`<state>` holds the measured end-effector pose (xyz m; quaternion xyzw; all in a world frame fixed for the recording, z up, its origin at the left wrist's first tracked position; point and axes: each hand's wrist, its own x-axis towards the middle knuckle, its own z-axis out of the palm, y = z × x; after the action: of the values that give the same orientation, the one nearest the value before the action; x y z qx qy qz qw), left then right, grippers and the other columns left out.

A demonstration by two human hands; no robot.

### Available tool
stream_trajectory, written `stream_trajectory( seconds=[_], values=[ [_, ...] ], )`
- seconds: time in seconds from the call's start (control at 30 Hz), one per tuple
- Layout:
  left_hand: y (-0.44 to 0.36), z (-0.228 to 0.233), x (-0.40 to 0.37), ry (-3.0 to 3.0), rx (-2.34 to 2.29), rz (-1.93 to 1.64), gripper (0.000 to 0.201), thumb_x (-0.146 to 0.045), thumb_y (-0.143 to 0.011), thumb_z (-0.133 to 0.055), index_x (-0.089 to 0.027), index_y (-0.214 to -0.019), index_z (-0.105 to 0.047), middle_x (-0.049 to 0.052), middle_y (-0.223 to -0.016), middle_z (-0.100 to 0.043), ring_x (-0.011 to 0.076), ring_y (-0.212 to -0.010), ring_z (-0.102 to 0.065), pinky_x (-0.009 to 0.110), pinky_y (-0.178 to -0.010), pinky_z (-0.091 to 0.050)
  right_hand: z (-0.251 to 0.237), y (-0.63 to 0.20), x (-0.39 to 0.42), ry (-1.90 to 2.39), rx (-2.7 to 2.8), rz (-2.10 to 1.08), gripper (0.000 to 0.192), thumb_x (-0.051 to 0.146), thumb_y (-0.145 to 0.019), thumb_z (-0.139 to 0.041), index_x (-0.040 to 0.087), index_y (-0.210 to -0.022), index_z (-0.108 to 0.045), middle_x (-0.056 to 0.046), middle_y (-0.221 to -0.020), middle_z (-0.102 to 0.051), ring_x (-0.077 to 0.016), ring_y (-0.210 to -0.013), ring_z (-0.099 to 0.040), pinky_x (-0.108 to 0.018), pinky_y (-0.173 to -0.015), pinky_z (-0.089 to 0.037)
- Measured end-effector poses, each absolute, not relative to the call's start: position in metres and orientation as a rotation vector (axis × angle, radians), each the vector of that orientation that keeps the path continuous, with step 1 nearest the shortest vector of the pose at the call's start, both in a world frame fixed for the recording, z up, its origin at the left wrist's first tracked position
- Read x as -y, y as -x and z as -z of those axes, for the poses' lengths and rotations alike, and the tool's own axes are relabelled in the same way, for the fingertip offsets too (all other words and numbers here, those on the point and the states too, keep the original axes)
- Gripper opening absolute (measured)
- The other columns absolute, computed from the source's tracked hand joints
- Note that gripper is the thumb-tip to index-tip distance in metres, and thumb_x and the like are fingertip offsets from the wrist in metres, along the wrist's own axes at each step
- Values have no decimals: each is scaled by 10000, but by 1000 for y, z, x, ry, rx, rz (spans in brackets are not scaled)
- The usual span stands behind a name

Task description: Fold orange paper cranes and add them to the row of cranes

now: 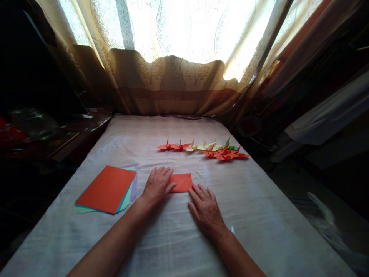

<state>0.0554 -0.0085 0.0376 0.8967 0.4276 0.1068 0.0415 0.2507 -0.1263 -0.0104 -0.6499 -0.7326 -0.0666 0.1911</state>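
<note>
A folded orange sheet of origami paper (pixel 182 182) lies flat on the cloth-covered table (pixel 173 234), with crease lines faintly visible on it. My left hand (pixel 158 184) rests over its left end, fingers stretched out and the thumb on the paper's lower edge. At the lower right corner, the fingertips of my right hand (pixel 205 206) touch the paper or lie right beside it; its fingers are extended and slightly apart. The paper's left end is hidden under my left hand.
On the left lies a stack of coloured paper (pixel 108 189), orange on top. Several folded paper cranes (pixel 225 153) in orange, cream and green stand at the back right. A curtain (pixel 173 77) hangs behind the table. Dark furniture (pixel 83 121) stands at the left.
</note>
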Motion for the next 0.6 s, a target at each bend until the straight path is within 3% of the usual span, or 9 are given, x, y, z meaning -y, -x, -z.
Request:
stream_trajectory(
  seconds=[0.17, 0.47, 0.6],
  values=[
    [-75, -35, 1, -2747, -1247, -312, 344, -355, -914, -599, -187, -1213, -606, 110, -1194, -684, 272, -1153, -598, 493, -1117, -331, 14, -252, 127, 1858, 2029, 191, 360, 297, -945, -501, 192, -1266, -628, -118, -1381, -586, -285, -1306, -497, -492, -1093, -344],
    [-77, -37, 2, -2740, -1216, -434, 292, -211, -837, -656, -224, -1129, -654, 75, -1026, -693, 256, -1004, -612, 426, -984, -422, 23, -255, 126, 1777, 1956, 200, 405, 252, -931, -492, 180, -1319, -584, -124, -1361, -599, -275, -1292, -512, -482, -1096, -367],
    [-77, -45, -1, -2730, -1143, -502, 107, -183, -857, -615, -222, -930, -682, 46, -884, -696, 228, -889, -621, 389, -899, -435, 29, -261, 124, 1675, 1851, 217, 486, 244, -933, -468, 175, -1414, -487, -129, -1345, -608, -266, -1263, -542, -467, -1070, -412]
  ],
)
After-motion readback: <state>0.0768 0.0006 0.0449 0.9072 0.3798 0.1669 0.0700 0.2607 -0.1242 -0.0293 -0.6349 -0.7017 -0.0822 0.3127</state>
